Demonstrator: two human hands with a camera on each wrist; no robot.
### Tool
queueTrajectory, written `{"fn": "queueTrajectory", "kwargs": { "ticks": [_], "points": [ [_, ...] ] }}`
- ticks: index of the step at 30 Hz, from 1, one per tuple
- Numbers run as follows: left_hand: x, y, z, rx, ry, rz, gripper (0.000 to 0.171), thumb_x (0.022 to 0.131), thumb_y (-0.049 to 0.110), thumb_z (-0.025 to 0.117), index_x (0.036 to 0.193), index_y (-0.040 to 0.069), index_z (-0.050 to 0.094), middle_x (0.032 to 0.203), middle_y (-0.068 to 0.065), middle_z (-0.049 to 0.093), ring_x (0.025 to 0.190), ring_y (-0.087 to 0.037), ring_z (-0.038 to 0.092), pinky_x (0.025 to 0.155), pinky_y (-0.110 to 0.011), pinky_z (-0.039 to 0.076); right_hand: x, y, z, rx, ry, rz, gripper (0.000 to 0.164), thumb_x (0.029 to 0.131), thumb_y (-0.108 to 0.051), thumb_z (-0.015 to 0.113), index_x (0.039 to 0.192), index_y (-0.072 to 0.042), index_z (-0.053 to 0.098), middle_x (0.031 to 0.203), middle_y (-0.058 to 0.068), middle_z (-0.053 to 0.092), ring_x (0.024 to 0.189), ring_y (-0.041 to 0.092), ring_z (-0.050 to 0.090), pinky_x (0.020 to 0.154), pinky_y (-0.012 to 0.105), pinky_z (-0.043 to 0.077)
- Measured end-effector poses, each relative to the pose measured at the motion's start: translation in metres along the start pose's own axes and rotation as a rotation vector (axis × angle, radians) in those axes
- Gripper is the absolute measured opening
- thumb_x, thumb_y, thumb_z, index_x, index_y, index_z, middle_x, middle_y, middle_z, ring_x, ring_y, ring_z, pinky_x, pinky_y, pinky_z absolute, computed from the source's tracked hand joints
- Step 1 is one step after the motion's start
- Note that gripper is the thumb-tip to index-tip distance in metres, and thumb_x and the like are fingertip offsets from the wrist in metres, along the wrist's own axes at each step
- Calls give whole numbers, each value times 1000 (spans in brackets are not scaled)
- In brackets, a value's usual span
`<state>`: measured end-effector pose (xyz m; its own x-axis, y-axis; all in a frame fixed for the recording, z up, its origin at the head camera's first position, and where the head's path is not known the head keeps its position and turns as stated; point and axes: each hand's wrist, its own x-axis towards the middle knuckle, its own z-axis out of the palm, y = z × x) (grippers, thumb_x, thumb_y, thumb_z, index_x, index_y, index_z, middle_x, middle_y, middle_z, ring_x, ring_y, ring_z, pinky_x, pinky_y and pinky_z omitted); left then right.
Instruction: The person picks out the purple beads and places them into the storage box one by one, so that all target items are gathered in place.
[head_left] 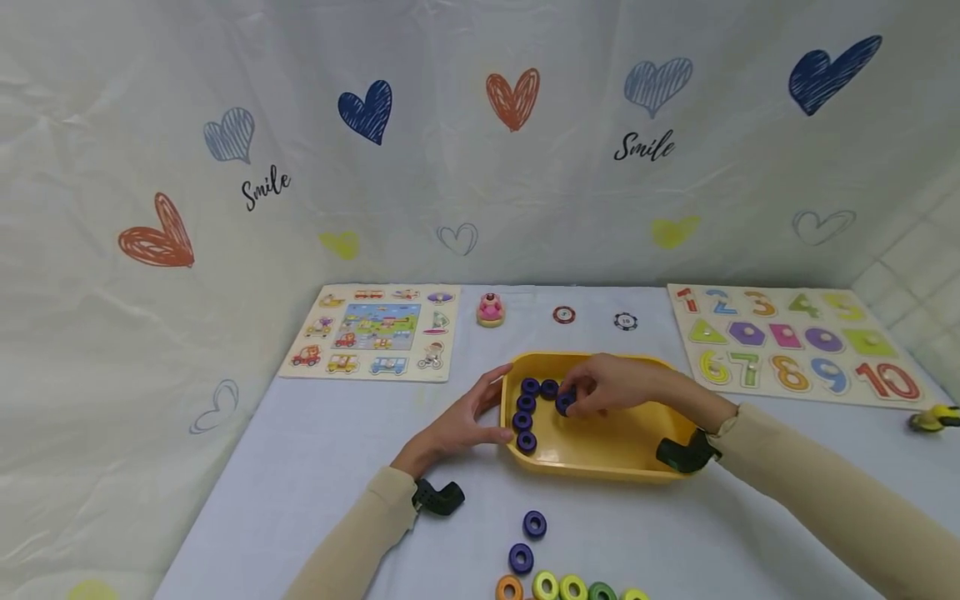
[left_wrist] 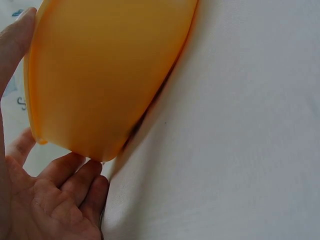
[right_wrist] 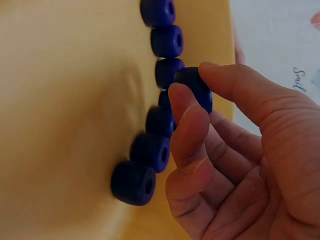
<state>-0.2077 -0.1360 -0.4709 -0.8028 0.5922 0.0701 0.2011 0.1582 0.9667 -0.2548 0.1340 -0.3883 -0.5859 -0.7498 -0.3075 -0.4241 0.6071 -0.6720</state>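
Note:
A yellow plastic tray (head_left: 600, 472) stands on the white table. My left hand (head_left: 468, 417) holds its left end, the thumb at the near corner and the fingers bent against the end wall (left_wrist: 95, 90). Inside the tray, several dark blue rings (head_left: 522, 421) form a line along the left side, turning the far corner to another ring (head_left: 550, 389). Over the tray, my right hand (head_left: 611, 386) pinches one dark blue ring (right_wrist: 196, 89) between thumb and fingertips. In the right wrist view that ring is beside the row of blue rings (right_wrist: 150, 151).
Two blue rings (head_left: 535, 524) lie in front of the tray, with orange, yellow and green rings (head_left: 573, 587) at the bottom edge. Behind are a vehicle puzzle board (head_left: 442, 367), a pink figure (head_left: 491, 309), two poker chips (head_left: 564, 314) and a number puzzle board (head_left: 813, 337).

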Motion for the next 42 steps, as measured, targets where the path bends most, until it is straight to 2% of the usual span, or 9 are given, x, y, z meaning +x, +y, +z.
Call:
{"fn": "queueTrajectory", "kwargs": {
  "ticks": [6, 13, 17, 21, 29, 35, 42],
  "points": [
    [1, 3, 2, -26, -31, 4, 88, 76, 39, 70, 144, 31, 14, 147, 5, 23, 131, -9, 25, 109, -37, 15, 13, 6, 4, -16, -12, -9, 32, 81, -27, 67, 105, -7, 61, 67, -3, 60, 56, 11, 53, 50, 23, 44],
    [-2, 28, 2, -23, -62, 46, 92, 77, 35, 70, 145, 14, 11, 147, -13, 20, 133, -28, 23, 108, -46, 13, 20, 2, 9, -84, -18, -4, 31, 80, -25, 68, 103, -5, 62, 66, -5, 60, 57, 11, 54, 53, 23, 45],
    [-2, 32, 2, -18, -67, 55, 93, 77, 36, 70, 145, 11, 10, 147, -16, 18, 132, -32, 22, 107, -47, 13, 23, 1, 13, -117, -12, 0, 32, 79, -26, 69, 103, -6, 63, 69, -6, 59, 59, 9, 54, 54, 23, 47],
    [-1, 26, 1, -37, -59, 51, 94, 76, 36, 71, 145, 13, 11, 147, -15, 19, 132, -30, 23, 108, -46, 13, 25, -1, 14, -129, -3, -7, 31, 80, -25, 68, 105, -6, 64, 68, -6, 59, 57, 9, 54, 53, 23, 47],
    [2, 1, -2, -5, -13, 19, 91, 74, 40, 71, 143, 31, 13, 147, 5, 24, 131, -9, 26, 108, -33, 17, 31, -3, 13, -140, 30, -20, 27, 81, -20, 67, 105, -7, 63, 68, -5, 58, 55, 9, 54, 52, 23, 48],
    [2, -1, -2, -1, -13, 28, 90, 75, 42, 70, 144, 31, 13, 147, 5, 23, 131, -8, 26, 108, -32, 17, 29, -3, 11, -127, 40, -16, 28, 82, -20, 67, 106, -7, 63, 67, -4, 58, 54, 10, 54, 51, 23, 49],
    [2, 0, -2, 0, -5, 18, 91, 73, 44, 71, 144, 31, 14, 147, 5, 24, 130, -6, 28, 108, -32, 17, 18, -14, 5, -101, 52, -18, 28, 84, -19, 64, 107, -4, 61, 71, 2, 62, 52, 13, 55, 50, 25, 50]
  ]
}}
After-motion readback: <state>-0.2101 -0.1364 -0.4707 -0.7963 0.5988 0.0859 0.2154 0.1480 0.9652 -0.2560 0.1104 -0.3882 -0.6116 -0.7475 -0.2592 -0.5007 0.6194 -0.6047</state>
